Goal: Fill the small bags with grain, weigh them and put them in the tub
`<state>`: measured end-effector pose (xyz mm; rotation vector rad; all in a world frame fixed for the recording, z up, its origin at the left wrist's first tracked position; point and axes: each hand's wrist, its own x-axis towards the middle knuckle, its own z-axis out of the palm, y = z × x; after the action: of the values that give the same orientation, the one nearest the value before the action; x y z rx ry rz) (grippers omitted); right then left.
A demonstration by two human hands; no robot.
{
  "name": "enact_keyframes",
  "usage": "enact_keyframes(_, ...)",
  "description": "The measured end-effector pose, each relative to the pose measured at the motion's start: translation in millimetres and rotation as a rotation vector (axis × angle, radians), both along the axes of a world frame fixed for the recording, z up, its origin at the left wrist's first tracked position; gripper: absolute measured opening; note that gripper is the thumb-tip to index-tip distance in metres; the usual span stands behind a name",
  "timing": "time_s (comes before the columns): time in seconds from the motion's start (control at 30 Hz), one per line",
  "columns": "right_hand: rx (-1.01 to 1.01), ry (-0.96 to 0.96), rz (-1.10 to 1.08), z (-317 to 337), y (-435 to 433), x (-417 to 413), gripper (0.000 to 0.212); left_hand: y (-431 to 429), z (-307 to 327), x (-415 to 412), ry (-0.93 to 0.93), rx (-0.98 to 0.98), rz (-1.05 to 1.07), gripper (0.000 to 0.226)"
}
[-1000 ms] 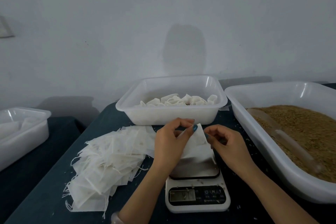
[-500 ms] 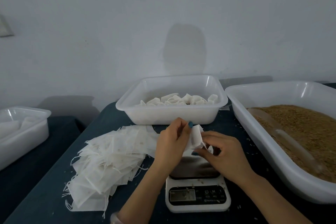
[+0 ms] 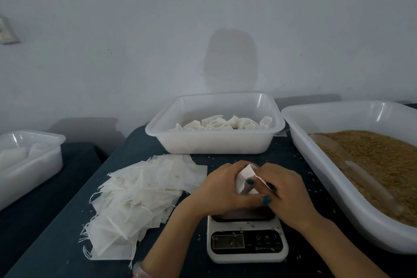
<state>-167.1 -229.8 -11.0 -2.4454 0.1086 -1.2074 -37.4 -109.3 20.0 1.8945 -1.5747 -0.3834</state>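
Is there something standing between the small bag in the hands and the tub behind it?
Nothing visible. The left hand and right hand hold the small bag over the scale; only bare tabletop lies before the tub.

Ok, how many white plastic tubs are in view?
3: left tub at the far edge, centre tub with filled bags, right tub with grain. More may lie out of view.
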Motion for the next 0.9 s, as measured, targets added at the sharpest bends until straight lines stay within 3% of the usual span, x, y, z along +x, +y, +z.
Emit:
enact_keyframes(0.17,-0.063,-0.053,0.018,1,3,1,0.032,3,-2,8,0.004,0.026,-0.018,0.044)
enact_keyframes(0.27,-0.118,-0.064,0.022,0,5,2,0.019,4,-3,11,0.027,0.007,-0.022,0.023)
enact_keyframes(0.33,-0.138,-0.064,0.029,-3,4,3,0.012,4,-3,10,0.029,-0.013,-0.022,0.029)
enact_keyframes(0.47,-0.179,-0.052,-0.005,-5,5,5,0.018,2,-8,10,0.061,-0.034,-0.010,0.041)
enact_keyframes(0.6,-0.220,-0.042,-0.060,-4,5,3,0.028,0,-10,12,0.017,-0.068,0.037,0.043)
enact_keyframes(0.9,-0.198,0.013,-0.137,-1,7,3,0.026,-2,-12,13,-0.151,-0.125,0.079,0.039)
